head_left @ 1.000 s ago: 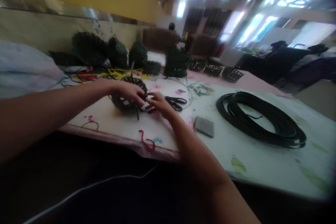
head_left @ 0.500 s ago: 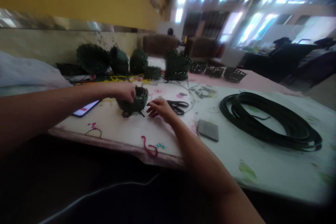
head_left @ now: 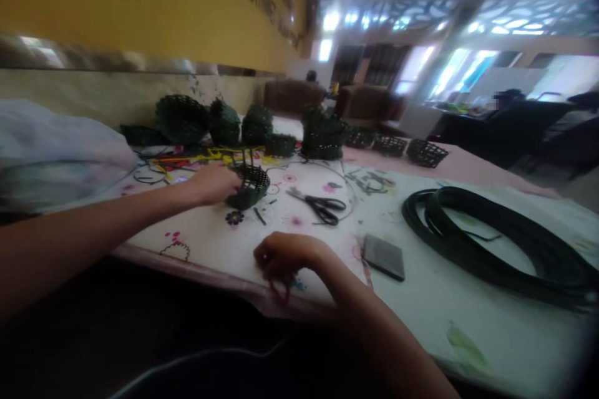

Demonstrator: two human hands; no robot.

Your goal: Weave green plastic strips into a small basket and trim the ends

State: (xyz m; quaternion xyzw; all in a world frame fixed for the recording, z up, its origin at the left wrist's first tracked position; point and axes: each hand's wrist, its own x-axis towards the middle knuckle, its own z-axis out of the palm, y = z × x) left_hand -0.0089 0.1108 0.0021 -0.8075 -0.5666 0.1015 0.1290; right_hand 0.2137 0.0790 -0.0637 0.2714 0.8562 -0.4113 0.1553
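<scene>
A small dark green woven basket (head_left: 250, 186) with strip ends sticking up from its rim stands on the patterned cloth. Closed on its near left side is my left hand (head_left: 218, 184); the fingertips are partly hidden behind the weave. Close to the table's front edge, my right hand (head_left: 283, 252) has its fingers curled down in a pinch on a red cord (head_left: 279, 292), whose upper end they cover. Black-handled scissors (head_left: 322, 204) lie partly open beyond the right hand. Short cut strips (head_left: 259, 216) are scattered beside the basket.
A large coil of dark strip (head_left: 440, 224) lies on the right, with a flat grey block (head_left: 384, 255) nearer. Several woven baskets (head_left: 322, 134) line the back. Yellow strips (head_left: 219, 154) lie behind my left hand, and a plastic bag (head_left: 60, 149) sits at left.
My right hand has moved from beside the basket toward the table's front edge, onto the red cord, its fingers now curled. My left hand stays at the basket. The camera view has tilted up slightly.
</scene>
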